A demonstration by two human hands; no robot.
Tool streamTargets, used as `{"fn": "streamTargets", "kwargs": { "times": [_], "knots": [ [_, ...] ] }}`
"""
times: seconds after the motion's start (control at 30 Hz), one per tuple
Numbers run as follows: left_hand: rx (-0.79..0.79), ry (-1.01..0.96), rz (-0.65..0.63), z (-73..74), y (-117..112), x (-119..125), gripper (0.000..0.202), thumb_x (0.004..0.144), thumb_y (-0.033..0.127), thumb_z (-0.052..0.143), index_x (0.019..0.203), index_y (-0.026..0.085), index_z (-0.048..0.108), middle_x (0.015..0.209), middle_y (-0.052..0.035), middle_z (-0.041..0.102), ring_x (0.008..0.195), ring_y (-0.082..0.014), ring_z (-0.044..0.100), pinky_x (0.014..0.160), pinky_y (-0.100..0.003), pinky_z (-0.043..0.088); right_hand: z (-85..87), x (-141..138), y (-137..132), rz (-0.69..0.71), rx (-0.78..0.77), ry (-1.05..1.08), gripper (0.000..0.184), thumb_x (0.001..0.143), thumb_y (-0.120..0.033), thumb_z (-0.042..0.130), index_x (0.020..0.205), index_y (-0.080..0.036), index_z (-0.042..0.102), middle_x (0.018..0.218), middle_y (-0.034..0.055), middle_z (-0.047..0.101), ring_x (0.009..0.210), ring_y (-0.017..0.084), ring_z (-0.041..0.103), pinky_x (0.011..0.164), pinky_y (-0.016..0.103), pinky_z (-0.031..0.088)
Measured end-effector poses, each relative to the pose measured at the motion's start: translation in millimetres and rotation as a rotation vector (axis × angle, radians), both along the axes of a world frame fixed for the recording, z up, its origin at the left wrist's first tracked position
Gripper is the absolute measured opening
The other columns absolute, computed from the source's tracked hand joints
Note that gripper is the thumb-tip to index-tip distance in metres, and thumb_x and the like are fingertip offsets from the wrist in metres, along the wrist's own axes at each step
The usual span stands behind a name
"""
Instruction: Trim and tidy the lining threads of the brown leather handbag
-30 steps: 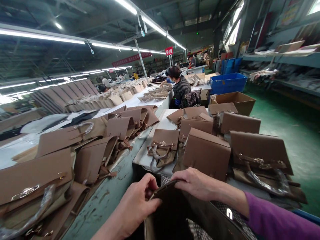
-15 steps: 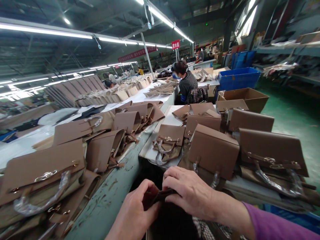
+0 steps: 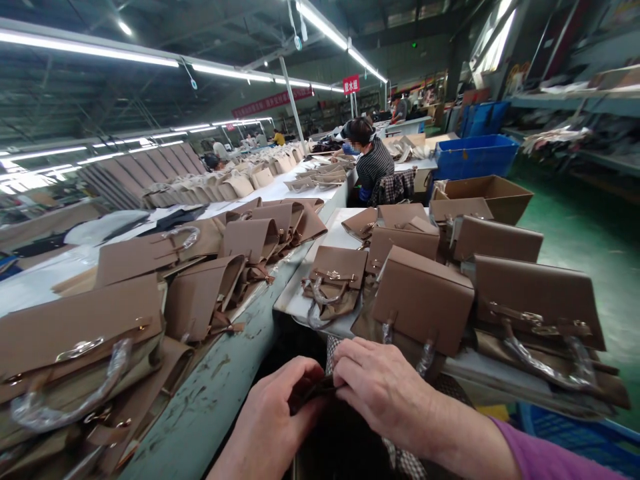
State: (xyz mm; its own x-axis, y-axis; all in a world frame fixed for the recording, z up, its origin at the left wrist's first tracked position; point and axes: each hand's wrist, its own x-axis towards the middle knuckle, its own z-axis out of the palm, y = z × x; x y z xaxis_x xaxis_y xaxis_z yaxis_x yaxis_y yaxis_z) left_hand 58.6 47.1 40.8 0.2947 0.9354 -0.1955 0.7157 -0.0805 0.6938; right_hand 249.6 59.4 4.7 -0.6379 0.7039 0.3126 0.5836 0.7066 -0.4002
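Observation:
Low in the middle of the view, my left hand (image 3: 280, 410) and my right hand (image 3: 383, 390) meet, fingers bent and pinching. Between them is the dark brown edge of what looks like a handbag (image 3: 320, 388); its inside below is too dark to make out. Black-and-white checked cloth (image 3: 405, 461) shows under my right wrist. Just beyond my hands lie a brown handbag with its flap down (image 3: 423, 293) and a smaller brown handbag (image 3: 334, 280) with plastic-wrapped handles. Another brown handbag (image 3: 540, 300) is to the right, by my right forearm.
Several more brown handbags (image 3: 80, 327) lie along the green-edged bench (image 3: 215, 393) on the left. A co-worker in a striped top (image 3: 377, 163) sits ahead. Behind the bags stand a cardboard box (image 3: 493, 197) and a blue bin (image 3: 475, 157). A blue basket (image 3: 570, 437) is low on the right.
Both hands keep their pinch on the dark edge, my right hand shifted slightly right and down. The view has swung a little, so the handbags appear slightly further left.

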Motion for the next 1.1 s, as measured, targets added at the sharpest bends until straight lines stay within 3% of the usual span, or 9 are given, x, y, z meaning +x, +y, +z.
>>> {"fn": "streamTargets", "kwargs": {
  "times": [0.2,0.37,0.73,0.93,1.1],
  "knots": [
    [0.007,0.1,-0.016,2.5,3.0,2.8,0.008,0.081,0.024,0.06,0.08,0.022,0.067,0.077,0.0024,0.069,0.072,-0.0179,0.062,0.063,-0.022,0.043,-4.9,-1.6,1.0,-0.014,-0.09,0.18,0.005,0.089,-0.019,0.054,0.084,-0.018,0.055,0.092,0.0024,0.062,0.081,0.015,0.056,0.069,0.026,0.042],
    [-0.001,0.078,-0.006,3.2,3.4,2.7,0.013,0.082,0.03,0.061,0.076,0.021,0.067,0.072,0.0021,0.067,0.069,-0.0179,0.059,0.061,-0.022,0.042,-11.2,-7.0,0.5,-0.042,-0.124,0.295,0.008,0.084,-0.01,0.054,0.084,-0.018,0.055,0.088,0.0018,0.063,0.08,0.015,0.057,0.071,0.026,0.043],
    [-0.064,-0.084,-0.001,-2.9,2.1,-2.5,0.018,0.084,0.033,0.061,0.078,0.019,0.07,0.074,0.0007,0.067,0.072,-0.0174,0.056,0.063,-0.022,0.042,-15.1,-11.8,-5.2,-0.126,-0.239,0.371,0.01,0.081,-0.011,0.057,0.08,-0.019,0.051,0.079,0.0001,0.06,0.072,0.014,0.054,0.065,0.026,0.038],
    [-0.093,-0.107,-0.009,-4.9,0.1,-4.5,0.021,0.084,0.037,0.06,0.078,0.018,0.068,0.072,0.0005,0.063,0.07,-0.0166,0.052,0.061,-0.022,0.04,-12.1,-9.1,-3.4,-0.139,-0.455,0.469,0.017,0.078,-0.014,0.062,0.075,-0.02,0.046,0.078,-0.0026,0.061,0.071,0.012,0.055,0.063,0.023,0.038],
    [-0.111,-0.089,-0.042,-4.2,2.2,-5.9,0.018,0.085,0.034,0.06,0.078,0.018,0.062,0.071,0.0027,0.057,0.068,-0.0146,0.047,0.06,-0.021,0.037,-8.3,-11.7,0.4,-0.149,-0.524,0.486,0.018,0.074,-0.012,0.064,0.075,-0.02,0.048,0.068,-0.0062,0.055,0.064,0.01,0.05,0.058,0.022,0.033]
  ]
}}
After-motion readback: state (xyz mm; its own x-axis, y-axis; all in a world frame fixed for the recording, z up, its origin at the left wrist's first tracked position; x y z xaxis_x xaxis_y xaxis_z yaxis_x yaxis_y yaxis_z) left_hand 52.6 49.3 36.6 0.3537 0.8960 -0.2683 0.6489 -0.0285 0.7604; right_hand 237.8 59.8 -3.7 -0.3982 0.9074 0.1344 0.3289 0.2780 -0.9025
